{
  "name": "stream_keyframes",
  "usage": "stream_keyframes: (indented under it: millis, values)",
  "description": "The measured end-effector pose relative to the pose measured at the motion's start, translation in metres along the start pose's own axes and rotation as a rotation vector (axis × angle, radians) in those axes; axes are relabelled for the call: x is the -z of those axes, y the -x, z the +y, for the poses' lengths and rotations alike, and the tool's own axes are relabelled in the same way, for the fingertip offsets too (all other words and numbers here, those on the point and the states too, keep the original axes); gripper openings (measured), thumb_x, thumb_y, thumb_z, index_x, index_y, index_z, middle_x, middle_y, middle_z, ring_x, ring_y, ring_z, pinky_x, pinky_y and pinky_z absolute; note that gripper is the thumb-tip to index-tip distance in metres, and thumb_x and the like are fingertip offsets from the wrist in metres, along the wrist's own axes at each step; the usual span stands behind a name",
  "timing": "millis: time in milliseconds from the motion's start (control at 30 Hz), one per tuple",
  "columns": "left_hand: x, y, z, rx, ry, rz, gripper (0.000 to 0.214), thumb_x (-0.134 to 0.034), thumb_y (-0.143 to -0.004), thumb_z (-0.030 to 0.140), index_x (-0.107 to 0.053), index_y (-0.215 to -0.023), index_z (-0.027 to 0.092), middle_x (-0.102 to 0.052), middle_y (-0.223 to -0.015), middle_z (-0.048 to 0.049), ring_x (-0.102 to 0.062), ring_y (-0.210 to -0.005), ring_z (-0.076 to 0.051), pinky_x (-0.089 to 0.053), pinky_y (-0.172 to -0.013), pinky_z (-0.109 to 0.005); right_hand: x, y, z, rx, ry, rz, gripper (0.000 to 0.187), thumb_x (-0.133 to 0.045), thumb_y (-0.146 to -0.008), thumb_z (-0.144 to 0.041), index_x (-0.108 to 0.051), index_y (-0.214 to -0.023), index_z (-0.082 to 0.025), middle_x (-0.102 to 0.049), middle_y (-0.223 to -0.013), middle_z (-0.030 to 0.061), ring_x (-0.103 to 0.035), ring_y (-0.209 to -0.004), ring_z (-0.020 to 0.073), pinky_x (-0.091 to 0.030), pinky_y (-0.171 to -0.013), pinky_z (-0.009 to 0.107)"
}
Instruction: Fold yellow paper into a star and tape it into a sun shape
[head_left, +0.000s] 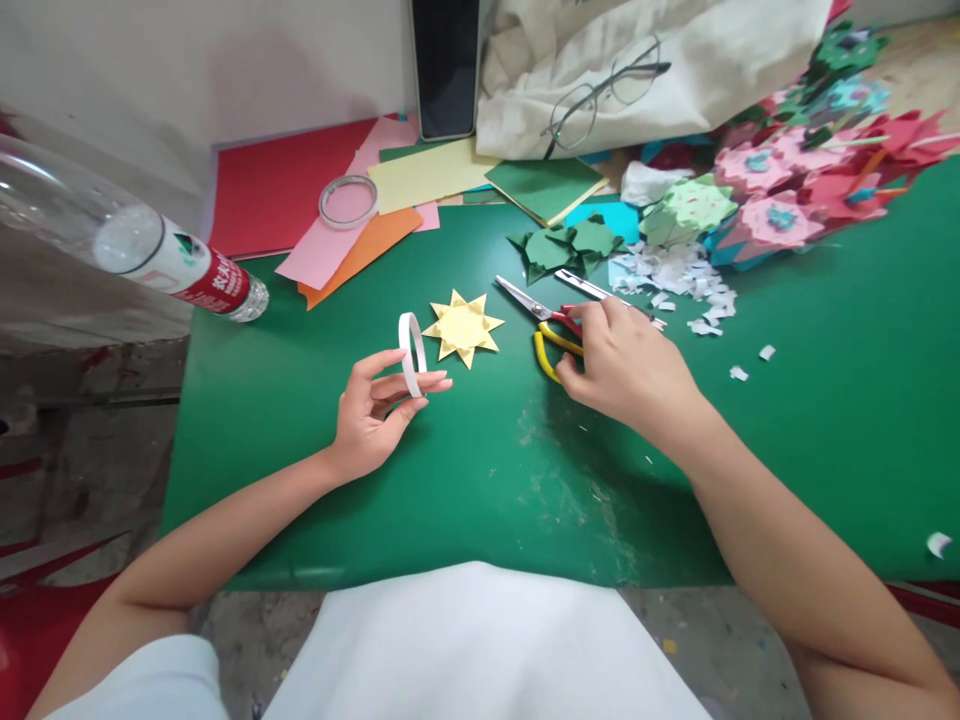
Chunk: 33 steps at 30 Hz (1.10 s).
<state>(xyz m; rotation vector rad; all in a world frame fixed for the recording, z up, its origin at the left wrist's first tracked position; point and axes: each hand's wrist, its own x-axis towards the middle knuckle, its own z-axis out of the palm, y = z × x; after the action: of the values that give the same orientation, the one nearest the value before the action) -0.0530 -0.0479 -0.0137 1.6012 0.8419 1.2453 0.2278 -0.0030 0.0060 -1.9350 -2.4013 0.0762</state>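
My left hand (375,405) pinches a small white tape roll (412,353) upright between thumb and fingers, just left of a yellow folded paper star (462,327) lying on the green table (825,420). My right hand (622,360) rests on the yellow and red handles of the scissors (551,320), fingers curled over them. The scissor blades lie open on the table, pointing up and to the left.
A clear plastic bottle (150,255) lies at the left edge. Coloured paper sheets (352,215) and a clear tape ring (348,201) sit at the back, with green folded pieces (566,248), white scraps (679,275), paper flowers (787,170), a phone (446,65) and glasses (600,95) on a bag.
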Motion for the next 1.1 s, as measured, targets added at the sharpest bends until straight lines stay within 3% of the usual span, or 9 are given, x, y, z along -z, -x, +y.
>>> stream_keyframes:
  millis: [200, 300, 367, 467, 600, 800, 900, 1100]
  values:
    - [0.0, 0.001, 0.001, -0.001, -0.062, -0.004, 0.04, -0.06, -0.091, 0.008, -0.043, -0.123, 0.024, -0.076, -0.11, -0.0036, -0.074, -0.1, -0.018, -0.064, -0.086, -0.03, -0.001, -0.002, 0.005, -0.181, -0.004, -0.041, 0.028, -0.059, -0.066, -0.029, -0.056, -0.09, -0.016, -0.067, -0.087, 0.0154, -0.054, -0.064, 0.0225, -0.028, -0.051, 0.03]
    - [0.002, 0.001, 0.001, -0.071, -0.1, -0.033, 0.04, -0.058, -0.091, 0.006, -0.042, -0.123, 0.024, -0.077, -0.108, -0.0034, -0.075, -0.099, -0.017, -0.065, -0.085, -0.031, -0.002, -0.004, 0.005, -0.215, -0.035, 0.029, 0.02, -0.06, -0.065, -0.028, -0.05, -0.08, -0.02, -0.068, -0.084, 0.0138, -0.05, -0.059, 0.0186, -0.026, -0.05, 0.029]
    - [0.003, 0.002, 0.001, -0.11, -0.131, -0.052, 0.041, -0.058, -0.091, 0.004, -0.042, -0.123, 0.024, -0.077, -0.108, -0.0039, -0.075, -0.1, -0.017, -0.065, -0.085, -0.031, -0.003, -0.002, 0.002, -0.149, -0.116, 0.129, 0.02, -0.058, -0.066, -0.027, -0.047, -0.08, -0.021, -0.067, -0.079, 0.0104, -0.049, -0.057, 0.017, -0.028, -0.05, 0.029]
    - [0.004, 0.002, 0.001, -0.156, -0.132, -0.059, 0.035, -0.056, -0.092, 0.003, -0.045, -0.119, 0.024, -0.076, -0.112, -0.0044, -0.075, -0.099, -0.018, -0.065, -0.084, -0.032, -0.003, 0.004, -0.009, 0.067, -0.316, 0.221, 0.016, -0.053, -0.072, -0.029, -0.042, -0.082, -0.022, -0.062, -0.074, 0.0043, -0.048, -0.056, 0.014, -0.035, -0.053, 0.027]
    - [0.004, 0.002, 0.001, -0.169, -0.068, -0.07, 0.035, -0.053, -0.092, 0.0, -0.048, -0.118, 0.023, -0.074, -0.117, -0.0053, -0.075, -0.1, -0.018, -0.066, -0.085, -0.034, -0.002, 0.013, -0.024, 0.228, -0.399, 0.251, 0.032, -0.057, -0.082, -0.051, -0.043, -0.083, -0.022, -0.062, -0.074, 0.0027, -0.045, -0.053, 0.0111, -0.035, -0.051, 0.025]
    - [0.003, 0.003, 0.001, -0.159, -0.069, -0.086, 0.039, -0.054, -0.092, 0.001, -0.049, -0.123, 0.024, -0.072, -0.12, -0.0061, -0.075, -0.099, -0.019, -0.066, -0.085, -0.033, 0.001, 0.015, -0.03, 0.325, -0.206, 0.314, 0.047, -0.054, -0.081, -0.064, -0.053, -0.089, -0.018, -0.06, -0.077, 0.0072, -0.053, -0.068, 0.0189, -0.04, -0.061, 0.031]
    - [0.002, 0.002, 0.0, -0.204, -0.04, -0.113, 0.042, -0.053, -0.092, 0.0, -0.049, -0.125, 0.025, -0.071, -0.124, -0.0054, -0.073, -0.103, -0.019, -0.066, -0.086, -0.034, 0.002, 0.016, -0.033, 0.352, -0.065, 0.397, 0.054, -0.055, -0.077, -0.068, -0.055, -0.09, -0.016, -0.057, -0.078, 0.0087, -0.049, -0.072, 0.0218, -0.039, -0.066, 0.034]
    - [0.005, 0.0, 0.0, -0.253, -0.166, -0.21, 0.041, -0.051, -0.092, 0.0, -0.05, -0.123, 0.026, -0.072, -0.122, -0.0062, -0.074, -0.101, -0.018, -0.066, -0.08, -0.027, 0.0, 0.022, -0.037, 0.358, 0.043, 0.393, 0.042, -0.053, -0.082, -0.059, -0.055, -0.088, -0.018, -0.052, -0.08, 0.0082, -0.044, -0.075, 0.022, -0.032, -0.066, 0.034]
